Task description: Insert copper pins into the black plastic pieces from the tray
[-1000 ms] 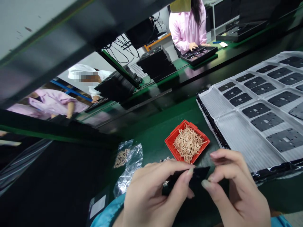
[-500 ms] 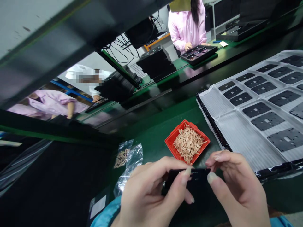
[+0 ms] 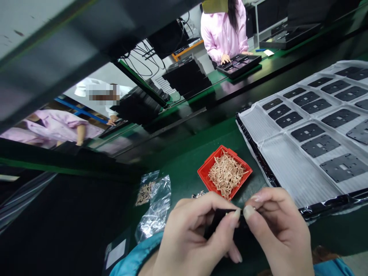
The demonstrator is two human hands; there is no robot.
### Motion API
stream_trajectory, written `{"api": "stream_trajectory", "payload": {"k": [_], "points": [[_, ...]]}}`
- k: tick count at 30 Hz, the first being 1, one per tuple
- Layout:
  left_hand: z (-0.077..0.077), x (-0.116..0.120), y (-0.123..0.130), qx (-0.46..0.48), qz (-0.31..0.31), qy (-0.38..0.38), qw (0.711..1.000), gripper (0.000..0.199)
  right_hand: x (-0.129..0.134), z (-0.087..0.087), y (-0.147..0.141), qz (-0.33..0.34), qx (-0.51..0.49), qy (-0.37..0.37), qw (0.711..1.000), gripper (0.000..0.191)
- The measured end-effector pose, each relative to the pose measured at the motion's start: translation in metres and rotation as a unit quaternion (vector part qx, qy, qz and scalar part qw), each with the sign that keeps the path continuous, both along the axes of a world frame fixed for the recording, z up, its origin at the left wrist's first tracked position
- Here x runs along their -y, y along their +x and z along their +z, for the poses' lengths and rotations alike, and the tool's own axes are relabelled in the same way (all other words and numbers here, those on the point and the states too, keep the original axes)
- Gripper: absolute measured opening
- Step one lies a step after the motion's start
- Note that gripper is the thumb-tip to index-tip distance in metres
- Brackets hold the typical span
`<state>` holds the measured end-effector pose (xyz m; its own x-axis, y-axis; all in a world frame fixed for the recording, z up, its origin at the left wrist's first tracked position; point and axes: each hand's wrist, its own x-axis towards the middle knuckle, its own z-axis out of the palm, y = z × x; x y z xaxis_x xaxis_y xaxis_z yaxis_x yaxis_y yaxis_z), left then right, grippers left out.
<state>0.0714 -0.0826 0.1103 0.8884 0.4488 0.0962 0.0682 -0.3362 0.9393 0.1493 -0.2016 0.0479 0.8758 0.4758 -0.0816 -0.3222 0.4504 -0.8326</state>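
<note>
My left hand [image 3: 192, 234] is closed around a dark flat plate [image 3: 219, 217], with the thumb along its upper edge. Fingers cover most of the plate. My right hand [image 3: 280, 226] is closed in a pinch at the plate's right end, thumb tip against the index finger, close to the left thumb. A tiny light bit shows by the right fingertips, too small to name. Just beyond the hands stands a red bin [image 3: 202, 174] full of thin tan strips [image 3: 227, 172]. Small shiny pieces [image 3: 198, 194] lie beside it, partly hidden by my left hand.
At the right, a white-lined tray [image 3: 296, 165] carries several black plates [image 3: 343, 167]. Clear plastic bags [image 3: 156, 209] lie left of the bin, one with small parts. Across the bench a person in pink [image 3: 224, 34] works over a black tray [image 3: 240, 65]; others sit at far left.
My right hand has come left, its fingertips now pinched near the left thumb. The dark plate is turned and more covered. The shiny pieces beside the bin have come into view.
</note>
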Motion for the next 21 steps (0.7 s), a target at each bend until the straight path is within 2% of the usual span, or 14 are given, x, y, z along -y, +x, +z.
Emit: {"api": "stream_trajectory", "payload": {"k": [2,4,7,9,11,14,15,17,19,21], "points": [[-0.002,-0.002,0.001,0.003,-0.009,0.015,1.000,0.012,0.002,-0.006,0.007,0.083,-0.024,0.061,0.994,0.012],[-0.002,-0.005,0.002,0.011,-0.042,0.065,0.997,0.009,0.005,-0.014,0.015,0.150,-0.043,0.117,0.981,0.015],[0.001,-0.009,0.004,0.011,-0.078,0.133,0.988,0.012,0.007,-0.023,0.021,0.171,-0.062,0.142,0.973,0.014],[0.004,-0.011,0.005,0.004,-0.081,0.156,0.984,0.013,0.006,-0.024,0.021,0.147,-0.040,0.130,0.980,0.014],[0.006,-0.011,0.006,0.003,-0.071,0.166,0.984,0.015,0.003,-0.023,0.020,0.121,0.010,0.095,0.988,0.023],[0.009,-0.013,0.005,0.019,-0.046,0.167,0.985,0.019,-0.001,-0.023,0.019,0.032,0.158,0.024,0.987,0.041],[0.009,-0.013,0.004,0.022,-0.044,0.165,0.985,0.020,-0.002,-0.023,0.020,-0.015,0.223,0.011,0.975,0.044],[0.010,-0.015,0.003,0.026,-0.049,0.167,0.984,0.020,-0.002,-0.023,0.021,-0.094,0.351,0.004,0.932,0.045],[0.010,-0.016,0.001,0.031,-0.054,0.180,0.982,0.020,-0.002,-0.023,0.023,-0.118,0.441,-0.007,0.890,0.042],[0.012,-0.018,0.001,0.046,-0.058,0.210,0.975,0.019,-0.001,-0.023,0.024,-0.120,0.480,-0.027,0.868,0.038]]}}
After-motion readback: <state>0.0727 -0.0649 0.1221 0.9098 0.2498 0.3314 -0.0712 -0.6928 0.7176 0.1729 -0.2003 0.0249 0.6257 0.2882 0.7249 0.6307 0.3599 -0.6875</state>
